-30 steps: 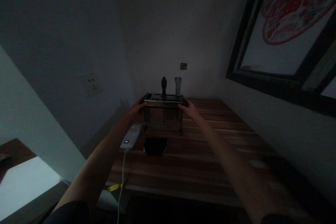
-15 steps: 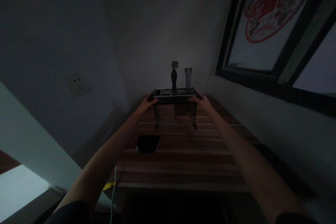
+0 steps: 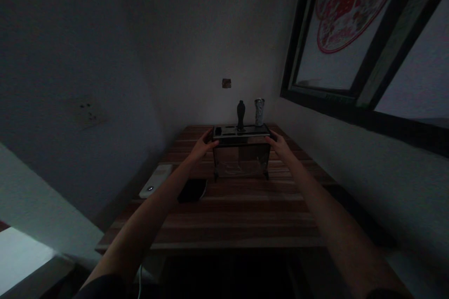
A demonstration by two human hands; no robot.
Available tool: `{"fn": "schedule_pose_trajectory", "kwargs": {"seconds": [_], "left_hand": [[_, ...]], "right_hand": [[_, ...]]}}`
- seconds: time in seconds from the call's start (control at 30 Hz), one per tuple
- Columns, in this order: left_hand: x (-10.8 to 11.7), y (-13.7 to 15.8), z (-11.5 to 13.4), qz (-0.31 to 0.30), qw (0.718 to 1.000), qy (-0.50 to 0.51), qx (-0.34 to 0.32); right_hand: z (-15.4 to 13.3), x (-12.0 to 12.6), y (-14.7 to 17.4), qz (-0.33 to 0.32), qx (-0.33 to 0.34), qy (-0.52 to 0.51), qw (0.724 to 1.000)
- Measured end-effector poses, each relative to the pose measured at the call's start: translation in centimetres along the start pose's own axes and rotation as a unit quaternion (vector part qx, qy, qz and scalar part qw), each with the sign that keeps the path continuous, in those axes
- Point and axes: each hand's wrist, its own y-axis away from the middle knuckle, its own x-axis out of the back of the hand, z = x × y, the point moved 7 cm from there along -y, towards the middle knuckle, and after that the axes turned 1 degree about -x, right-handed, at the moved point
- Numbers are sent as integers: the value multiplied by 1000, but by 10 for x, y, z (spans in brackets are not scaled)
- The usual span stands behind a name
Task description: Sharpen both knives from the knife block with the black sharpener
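I'm seeing the left hand [image 3: 202,146] and right hand [image 3: 279,145] holding an upright, clear-walled, dark-topped box [image 3: 242,149], each grip half-curled round one end, its long axis running crosswise.

Wood-grain tabletop [image 3: 242,219], reddish-brown stripes. White rectangular device [image 3: 156,180], round dark spot near one end, lies at left; flat black object [image 3: 192,190] just beside it, partly hidden. Pale cable [image 3: 140,282] hangs below table edge. Wall socket [image 3: 87,113] on left wall, small brown patch [image 3: 226,83] on back wall. Right: dark-framed window [image 3: 322,88], red round decoration [image 3: 345,2] on pane.
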Motion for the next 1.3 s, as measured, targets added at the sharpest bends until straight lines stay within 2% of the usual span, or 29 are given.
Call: {"fn": "schedule_pose_trajectory", "kwargs": {"seconds": [0.5, 0.7, 1.1, 1.23, 1.3], "left_hand": [[4, 4, -3, 8, 1000, -24, 15], [-1, 5, 2, -2, 999, -35, 16], [2, -2, -11, -18, 998, -52, 8], [4, 4, -9, -30, 996, -80, -13], [8, 9, -11, -29, 996, -86, 5]], "right_hand": [[16, -2, 0, -7, -6, -22, 1000], [22, -1, 4, 5, -23, -32, 999], [9, -6, 13, 2, -24, -2, 1000], [7, -4, 18, 16, -17, 7, 1000], [3, -3, 20, 26, -5, 6, 1000]]}}
